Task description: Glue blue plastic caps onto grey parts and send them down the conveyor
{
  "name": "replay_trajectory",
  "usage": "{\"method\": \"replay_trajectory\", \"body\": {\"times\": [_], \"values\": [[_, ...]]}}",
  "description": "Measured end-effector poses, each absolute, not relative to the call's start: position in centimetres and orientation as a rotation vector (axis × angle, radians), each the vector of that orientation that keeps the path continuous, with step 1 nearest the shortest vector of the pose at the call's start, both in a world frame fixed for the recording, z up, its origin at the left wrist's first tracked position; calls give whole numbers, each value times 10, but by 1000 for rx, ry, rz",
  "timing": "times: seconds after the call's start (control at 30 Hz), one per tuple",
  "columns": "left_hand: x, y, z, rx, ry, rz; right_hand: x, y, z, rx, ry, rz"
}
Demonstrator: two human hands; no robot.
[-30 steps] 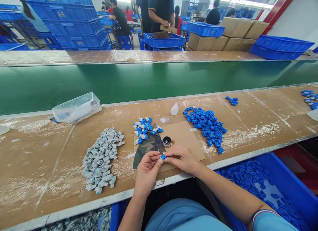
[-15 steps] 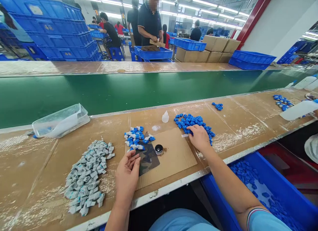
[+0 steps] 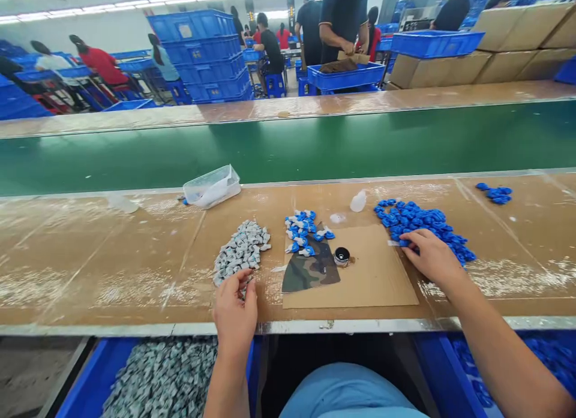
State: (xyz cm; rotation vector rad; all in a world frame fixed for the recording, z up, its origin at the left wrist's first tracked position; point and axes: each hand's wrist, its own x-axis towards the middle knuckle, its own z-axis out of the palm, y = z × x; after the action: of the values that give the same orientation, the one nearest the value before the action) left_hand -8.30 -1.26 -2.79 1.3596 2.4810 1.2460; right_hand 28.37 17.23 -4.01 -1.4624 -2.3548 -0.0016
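My left hand (image 3: 236, 307) is at the near edge of a pile of small grey plastic parts (image 3: 243, 247), its fingers half curled and the thumb apart from them. My right hand (image 3: 429, 259) rests at the near left side of a heap of small blue plastic parts (image 3: 423, 220), with thumb and fingertips pinched on a blue part. Between the hands, a cardboard sheet (image 3: 378, 286) carries a camouflage-patterned piece (image 3: 308, 271) and a small round black-topped object (image 3: 342, 256). Blue-and-white assembled pieces (image 3: 299, 229) lie in a cluster at its upper left corner.
A small white bottle (image 3: 359, 201) and a clear plastic tray (image 3: 213, 187) stand toward the green conveyor belt (image 3: 288, 148). A few blue parts (image 3: 495, 193) lie far right. Below the table edge are bins of grey parts (image 3: 162, 376) and blue parts (image 3: 549, 361). People work beyond the belt.
My view has swung left. My left hand has moved left from the camouflage piece to the grey pile. My right hand stays at the blue heap, its fingertips now at the heap's left edge.
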Motion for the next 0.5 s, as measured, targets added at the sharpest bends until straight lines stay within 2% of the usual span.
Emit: {"method": "replay_trajectory", "body": {"times": [0.3,0.5], "values": [[-92,-41,-24,1416,2350,877,277,163,-27,-1448,-2144,81],[-82,-37,-37,1553,2318,942,256,152,-24,-1344,-1863,502]]}}
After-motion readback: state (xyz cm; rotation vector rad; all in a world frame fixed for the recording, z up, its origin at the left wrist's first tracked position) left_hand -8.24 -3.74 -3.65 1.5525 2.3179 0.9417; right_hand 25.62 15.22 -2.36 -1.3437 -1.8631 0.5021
